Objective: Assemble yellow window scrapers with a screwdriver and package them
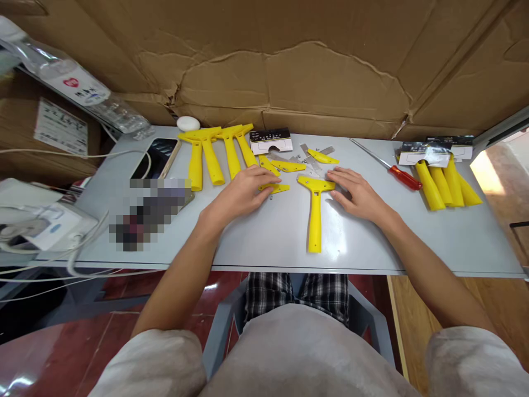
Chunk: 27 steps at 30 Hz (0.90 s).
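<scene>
A yellow scraper point(315, 215) lies flat before me, head away from me, a thin metal blade along its top edge. Beside the right end of its head rests my right hand point(357, 193), thumb and fingers apart; whether the fingertips touch the blade I cannot tell. My left hand point(248, 190) has thumb and forefinger around a small yellow blade cover point(281, 188), partly hidden by the fingers. A small screw point(271, 197) lies just below it. Further back are more yellow covers point(323, 157), loose metal blades point(314, 160) and several screws.
Several yellow scraper handles point(212, 162) stand in a row behind my left hand. A red screwdriver point(405, 177) and carded scrapers point(448, 184) lie at right. At left are a phone point(159, 157), a water bottle point(78, 82) and white cables point(95, 220). Cardboard point(289, 71) walls the back.
</scene>
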Tool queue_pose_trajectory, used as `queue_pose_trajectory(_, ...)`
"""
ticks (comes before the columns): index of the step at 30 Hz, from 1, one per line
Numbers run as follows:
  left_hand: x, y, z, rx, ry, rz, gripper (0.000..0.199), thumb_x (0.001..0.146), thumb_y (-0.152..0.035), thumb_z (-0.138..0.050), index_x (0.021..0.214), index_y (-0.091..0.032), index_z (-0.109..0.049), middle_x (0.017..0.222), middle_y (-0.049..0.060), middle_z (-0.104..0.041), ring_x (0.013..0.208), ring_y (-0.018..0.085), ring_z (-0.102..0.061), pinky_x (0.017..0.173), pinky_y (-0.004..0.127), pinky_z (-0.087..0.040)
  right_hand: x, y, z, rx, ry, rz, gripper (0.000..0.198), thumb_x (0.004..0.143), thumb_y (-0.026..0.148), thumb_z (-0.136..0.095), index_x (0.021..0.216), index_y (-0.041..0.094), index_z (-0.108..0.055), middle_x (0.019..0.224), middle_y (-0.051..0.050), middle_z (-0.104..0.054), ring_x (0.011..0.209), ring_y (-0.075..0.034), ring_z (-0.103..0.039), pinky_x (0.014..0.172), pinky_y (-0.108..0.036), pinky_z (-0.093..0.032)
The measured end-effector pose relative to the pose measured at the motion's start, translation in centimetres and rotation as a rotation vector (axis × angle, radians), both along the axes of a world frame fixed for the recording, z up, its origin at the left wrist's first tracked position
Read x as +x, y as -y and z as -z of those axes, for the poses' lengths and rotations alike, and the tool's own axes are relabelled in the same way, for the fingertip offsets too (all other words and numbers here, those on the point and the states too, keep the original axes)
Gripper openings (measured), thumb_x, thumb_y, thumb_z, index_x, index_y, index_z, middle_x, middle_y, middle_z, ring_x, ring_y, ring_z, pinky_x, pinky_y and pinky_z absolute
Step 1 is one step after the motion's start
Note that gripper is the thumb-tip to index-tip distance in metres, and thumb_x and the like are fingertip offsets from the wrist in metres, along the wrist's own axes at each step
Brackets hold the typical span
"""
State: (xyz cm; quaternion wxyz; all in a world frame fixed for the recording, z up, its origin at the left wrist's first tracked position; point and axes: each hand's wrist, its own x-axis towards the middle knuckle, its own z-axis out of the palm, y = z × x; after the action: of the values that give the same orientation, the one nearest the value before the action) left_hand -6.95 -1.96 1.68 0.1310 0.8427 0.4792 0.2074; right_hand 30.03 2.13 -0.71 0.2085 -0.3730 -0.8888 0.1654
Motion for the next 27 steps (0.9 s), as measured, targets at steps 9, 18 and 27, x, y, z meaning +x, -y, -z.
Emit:
queue_pose_trajectory(9, 0.0, -0.2, 0.1, -0.072, -0.054, 0.034, 0.041, 0.110, -0.036, -0.050, 0.126, -0.025, -0.086, 0.132, 0.013, -0.082, 0.126, 0.035, -0.074, 0.115, 0.055, -0.057, -0.1, 0.0, 0.6, 0.029, 0.032, -0.001, 0.057, 0.111, 0.048, -0.056, 0.162, 0.024, -0.065, 0.163, -0.011, -0.067, 0.160, -0.039, -0.055, 0.136, -0.070, -0.038)
queue_pose_trajectory(18, -0.1, -0.3, 0.2, -0.055, -0.076, 0.004, 0.041, 0.109, -0.036, -0.052, 0.130, -0.022, -0.085, 0.133, 0.014, -0.082, 0.128, 0.035, -0.073, 0.115, 0.053, -0.057, -0.1, -0.2, 0.7, 0.046, 0.031, -0.002, 0.054, 0.109, 0.042, -0.059, 0.159, 0.023, -0.068, 0.160, -0.012, -0.069, 0.158, -0.039, -0.058, 0.135, -0.071, -0.040)
queue_pose_trajectory(27, 2.6, -2.4, -2.3, -0.011, -0.287, -0.130, 0.043, 0.108, -0.029, -0.048, 0.126, -0.017, -0.085, 0.120, 0.017, -0.080, 0.110, 0.036, -0.076, 0.096, 0.049, -0.059, -0.2, -0.2, 0.5, 0.037, 0.027, -0.009, 0.053, 0.107, 0.038, -0.061, 0.157, 0.024, -0.070, 0.158, -0.012, -0.071, 0.156, -0.039, -0.059, 0.134, -0.071, -0.042)
